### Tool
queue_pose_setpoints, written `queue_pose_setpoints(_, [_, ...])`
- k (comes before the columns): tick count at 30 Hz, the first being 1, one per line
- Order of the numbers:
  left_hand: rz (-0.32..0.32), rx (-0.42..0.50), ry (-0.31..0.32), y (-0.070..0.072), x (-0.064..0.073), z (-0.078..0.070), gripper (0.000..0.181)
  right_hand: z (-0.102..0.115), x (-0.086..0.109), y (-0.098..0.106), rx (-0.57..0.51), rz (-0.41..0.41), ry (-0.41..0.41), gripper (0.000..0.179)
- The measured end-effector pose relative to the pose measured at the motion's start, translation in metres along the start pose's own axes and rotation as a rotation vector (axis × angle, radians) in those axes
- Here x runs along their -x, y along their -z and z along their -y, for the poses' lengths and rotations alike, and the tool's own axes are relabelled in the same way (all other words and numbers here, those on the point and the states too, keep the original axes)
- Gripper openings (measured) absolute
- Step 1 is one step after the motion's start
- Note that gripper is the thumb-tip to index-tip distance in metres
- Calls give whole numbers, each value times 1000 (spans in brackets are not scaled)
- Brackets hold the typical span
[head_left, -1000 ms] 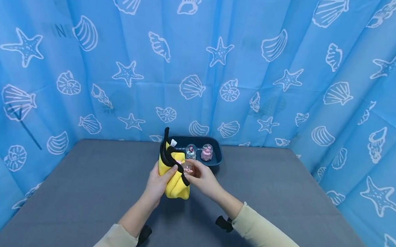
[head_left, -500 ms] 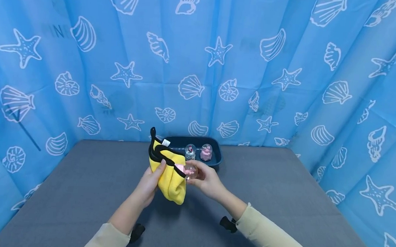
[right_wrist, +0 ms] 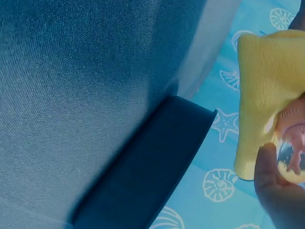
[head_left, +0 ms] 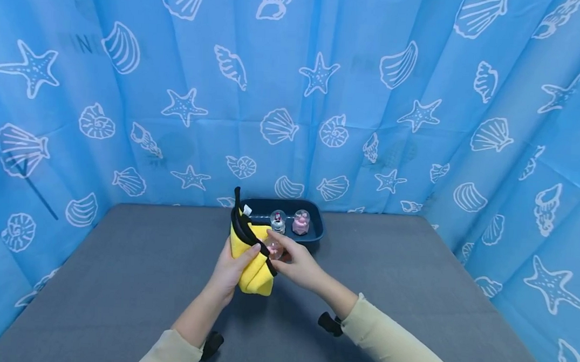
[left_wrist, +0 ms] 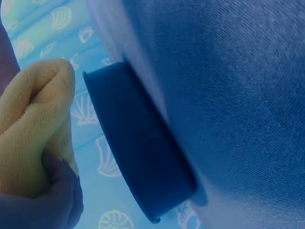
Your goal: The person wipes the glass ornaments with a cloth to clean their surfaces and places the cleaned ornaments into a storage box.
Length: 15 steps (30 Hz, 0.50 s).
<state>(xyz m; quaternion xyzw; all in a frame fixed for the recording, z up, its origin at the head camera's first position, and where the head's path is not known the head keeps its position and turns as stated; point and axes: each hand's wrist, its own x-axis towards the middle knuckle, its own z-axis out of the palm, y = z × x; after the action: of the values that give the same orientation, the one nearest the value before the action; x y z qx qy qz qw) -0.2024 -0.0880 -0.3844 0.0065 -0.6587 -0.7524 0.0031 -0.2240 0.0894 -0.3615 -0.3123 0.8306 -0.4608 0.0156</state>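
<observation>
My left hand [head_left: 228, 270] grips a yellow cloth [head_left: 254, 276] with black edging, its thumb pressing the cloth near the edge. The cloth is folded about the base of a small snow globe [head_left: 274, 249] with a pink figure inside. My right hand [head_left: 298, 263] holds the globe's clear ball between thumb and fingers. In the right wrist view the globe's pink base [right_wrist: 291, 117] shows against the cloth, with my right thumb [right_wrist: 268, 167] beside the glass. The left wrist view shows the bunched cloth [left_wrist: 28, 143] and my left fingers [left_wrist: 59, 191] under it; the globe is hidden there.
Behind the hands, a dark blue tray [head_left: 317, 233] stands at the table's back edge. It holds a snow globe with a red-and-black figure [head_left: 278, 221] and a pink snow globe [head_left: 300, 222]. A blue shell-patterned curtain [head_left: 294, 95] hangs behind the grey table [head_left: 145, 277].
Half a second ago the cloth swung left and the globe's pink base showed; now the cloth is back to the right over the base. Both hands have kept their hold.
</observation>
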Motion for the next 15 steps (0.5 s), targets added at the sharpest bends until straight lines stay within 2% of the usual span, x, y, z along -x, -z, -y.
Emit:
queue_pose_setpoints(4, [-2,-47,-55,0,0,0,49,-1,-3,-1,-12,-13,-55,56])
queue_pose_setpoints(7, [-12,-75,-76,0,2,-1,44,-3,-4,-1,-44,-26,-40,50])
queue_pose_setpoints(10, [-48,-81,-52,0,3,-3,44,-4,-3,-2,-91,-39,-12,46])
queue_pose_setpoints(15, [-83,-38,10,7,3,-6,47,-6,2,-2,-138,-51,7,48])
